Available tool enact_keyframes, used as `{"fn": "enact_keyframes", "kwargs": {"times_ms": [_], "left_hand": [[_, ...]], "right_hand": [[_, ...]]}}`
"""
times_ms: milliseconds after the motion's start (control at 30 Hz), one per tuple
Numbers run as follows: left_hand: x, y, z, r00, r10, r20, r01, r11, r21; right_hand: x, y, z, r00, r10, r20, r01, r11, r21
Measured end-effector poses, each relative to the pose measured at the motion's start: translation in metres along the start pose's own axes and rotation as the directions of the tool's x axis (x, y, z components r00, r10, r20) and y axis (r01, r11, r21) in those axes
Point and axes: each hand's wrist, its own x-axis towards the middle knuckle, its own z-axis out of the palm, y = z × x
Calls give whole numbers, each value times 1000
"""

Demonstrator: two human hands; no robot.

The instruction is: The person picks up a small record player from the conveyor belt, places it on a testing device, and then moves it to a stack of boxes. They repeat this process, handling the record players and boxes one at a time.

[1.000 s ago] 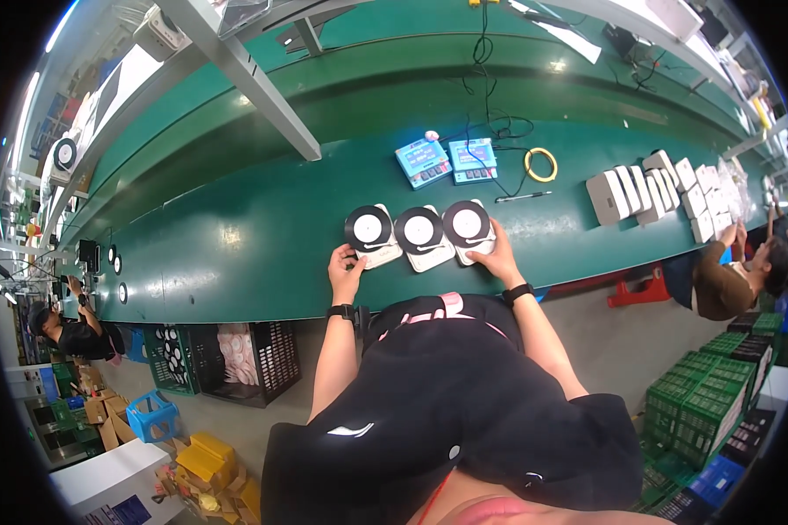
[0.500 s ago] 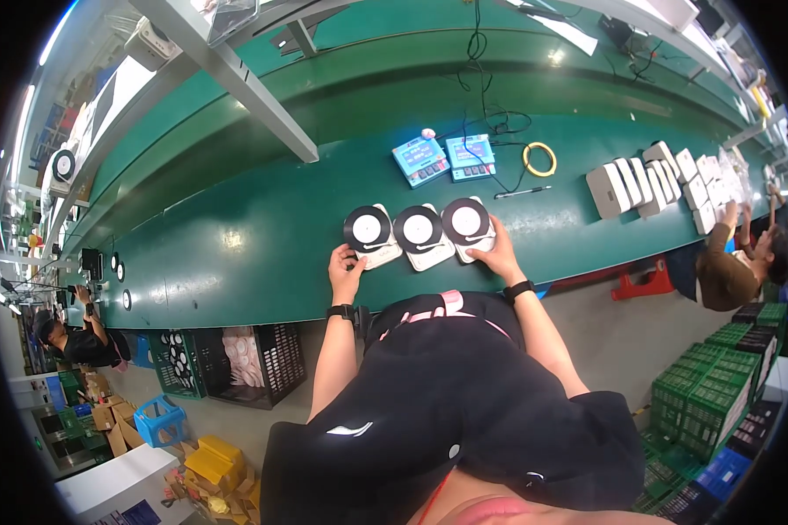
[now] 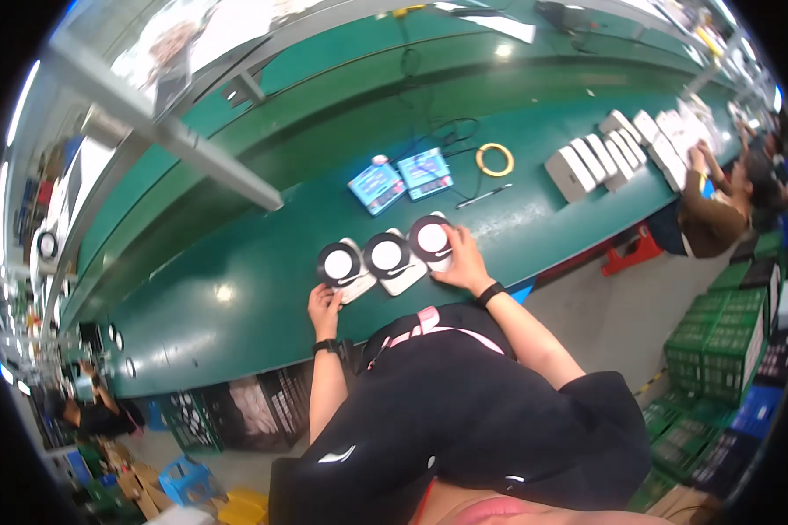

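Hands rest at either end of a short row of three black round discs with white centres, each sitting on a pale square pad on the green desk point(image 3: 236, 297). The left hand point(image 3: 325, 305) lies flat on the desk just near of the left disc point(image 3: 339, 263), its fingers loosely together and touching the near edge of that pad. The right hand point(image 3: 461, 261) lies on the desk at the right end of the row, fingers stretched out against the side of the right disc point(image 3: 431, 237) and its pad, not closed around anything. The middle disc point(image 3: 386, 255) sits between the two, untouched. Farther across the desk, two small blue-lit screens point(image 3: 400, 178) stand side by side, with a yellow ring point(image 3: 494, 159) and a thin pen point(image 3: 482, 198) to their right. Well off to the right, a row of white boxes point(image 3: 597, 163) lines the desk, where another person point(image 3: 718, 210) leans in.
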Motion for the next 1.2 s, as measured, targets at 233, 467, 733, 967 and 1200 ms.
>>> {"fn": "enact_keyframes", "kwargs": {"times_ms": [233, 467, 733, 967, 1200], "left_hand": [[-2, 11, 3, 998, -52, -21, 52, 999, -10], [-2, 13, 1, 995, -97, -18, 97, 995, 16], [5, 14, 5, 989, -142, -28, 143, 989, 37], [-7, 25, 5, 988, -120, -96, 133, 980, 147], [1, 19, 9, 981, -147, -125, 167, 970, 179]], "right_hand": [[-5, 46, -17, 942, 127, -311, -87, 986, 140], [-3, 128, -66, 821, 209, -532, -151, 977, 152], [35, 193, -115, 692, 277, -666, -155, 959, 238], [46, 213, -103, 560, 278, -781, -67, 954, 292], [49, 206, -110, 445, 462, -767, -92, 876, 474]]}}
